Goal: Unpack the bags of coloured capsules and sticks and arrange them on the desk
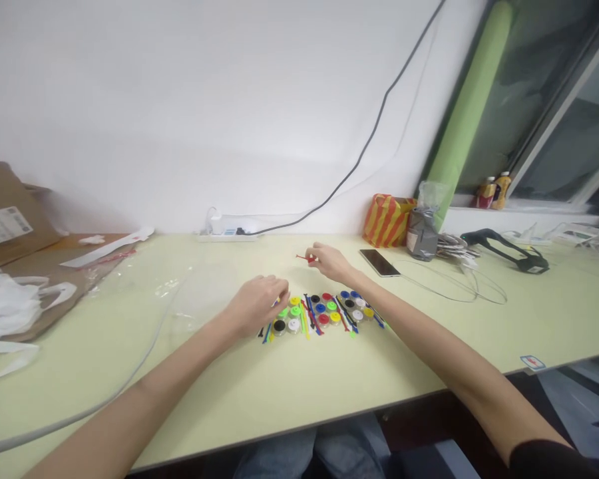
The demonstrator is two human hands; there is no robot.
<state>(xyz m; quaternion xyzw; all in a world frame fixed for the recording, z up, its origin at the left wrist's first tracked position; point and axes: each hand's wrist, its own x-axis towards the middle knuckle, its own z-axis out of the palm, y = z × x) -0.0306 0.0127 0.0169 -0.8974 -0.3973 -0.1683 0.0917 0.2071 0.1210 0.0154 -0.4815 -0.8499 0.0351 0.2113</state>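
My right hand (329, 263) is raised just behind a cluster of small parts, its fingers pinching a thin red plastic stick (307, 258) that points left. At the left end of the cluster is my left hand (262, 303), fingers curled together; its fingertips are mostly hidden, and I cannot make out what they hold. The cluster has several small round pots with coloured caps, among them a black cap (279, 326), a red cap (323, 319) and a yellow cap (368, 313). Between the pots lie thin coloured sticks (307, 313) with arrow-like ends.
Cardboard (74, 273) and white plastic bags (10, 306) lie at left, near a grey cable (124, 386). A power strip (227, 234) sits by the wall. At right are a phone (379, 263), a striped bag (387, 219), a dark pouch (422, 233) and a black headset-like frame (509, 249).
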